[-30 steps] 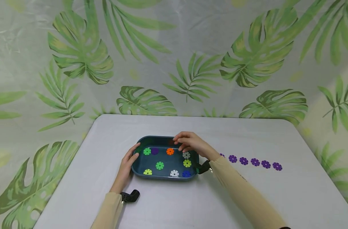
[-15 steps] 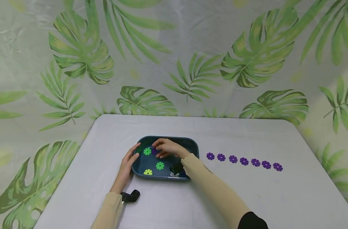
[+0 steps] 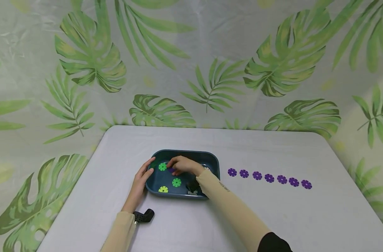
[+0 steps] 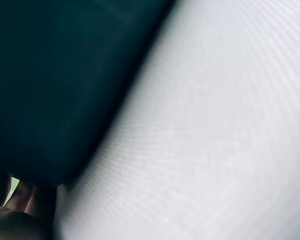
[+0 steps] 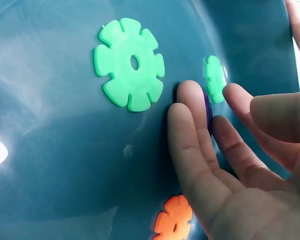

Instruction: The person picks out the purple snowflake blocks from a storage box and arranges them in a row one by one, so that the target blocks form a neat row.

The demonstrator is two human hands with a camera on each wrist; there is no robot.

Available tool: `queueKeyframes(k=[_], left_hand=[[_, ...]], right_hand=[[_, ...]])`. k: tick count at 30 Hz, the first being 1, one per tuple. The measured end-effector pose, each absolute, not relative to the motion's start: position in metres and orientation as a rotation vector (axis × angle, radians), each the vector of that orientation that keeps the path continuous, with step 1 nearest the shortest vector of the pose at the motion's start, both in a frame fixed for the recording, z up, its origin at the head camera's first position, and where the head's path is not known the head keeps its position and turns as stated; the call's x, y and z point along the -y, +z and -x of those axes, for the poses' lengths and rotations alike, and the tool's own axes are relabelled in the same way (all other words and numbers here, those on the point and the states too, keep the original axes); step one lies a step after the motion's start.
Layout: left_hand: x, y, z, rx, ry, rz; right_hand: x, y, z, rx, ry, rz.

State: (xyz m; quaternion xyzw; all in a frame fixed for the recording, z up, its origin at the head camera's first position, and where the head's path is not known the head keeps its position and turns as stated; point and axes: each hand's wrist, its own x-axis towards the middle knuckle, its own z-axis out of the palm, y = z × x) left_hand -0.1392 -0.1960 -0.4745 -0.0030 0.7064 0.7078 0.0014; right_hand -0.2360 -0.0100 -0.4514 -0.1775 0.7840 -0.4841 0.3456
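Note:
My left hand (image 3: 140, 182) grips the left end of a dark teal tray (image 3: 178, 196), thumb at the rim; its fingers (image 4: 22, 200) show beside the tray wall in the left wrist view. Inside the tray, my right hand (image 3: 185, 165) reaches down with loosely bent fingers around a purple flower-shaped disc (image 5: 209, 111). Those fingers partly hide the disc. Close by lie a green flower disc (image 3: 162, 166) near the left wall and another green flower disc (image 5: 131, 65). An orange flower disc (image 5: 175, 220) shows beside the hand in the right wrist view.
A row of several purple flower discs (image 3: 269, 178) runs on the white table (image 3: 273, 150) right of the tray. A yellow-green disc (image 3: 163, 189) lies at the tray's front left. The right forearm (image 3: 233, 206) covers part of the tray's right side.
My right hand has moved left from the tray's right side and lowered to the purple disc. One more purple disc shows at the row's left end. The left hand stays put.

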Motion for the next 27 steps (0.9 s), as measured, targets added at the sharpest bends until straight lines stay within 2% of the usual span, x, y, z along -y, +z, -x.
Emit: queueKeyframes(k=[5,15,27], left_hand=[[0.196,-0.474,0.139,-2.217,2.218,0.002],[0.196,-0.475,0.139,-2.235,2.210,-0.004],[0.194,-0.474,0.138,-2.255,2.206,-0.008]], right_hand=[[0.011,-0.449,0.233,-2.071,-1.182,0.511],[0.007,-0.448,0.232,-2.135,-1.240,0.437],[-0.039,-0.428,0.237,-2.104,-1.406,0.613]])
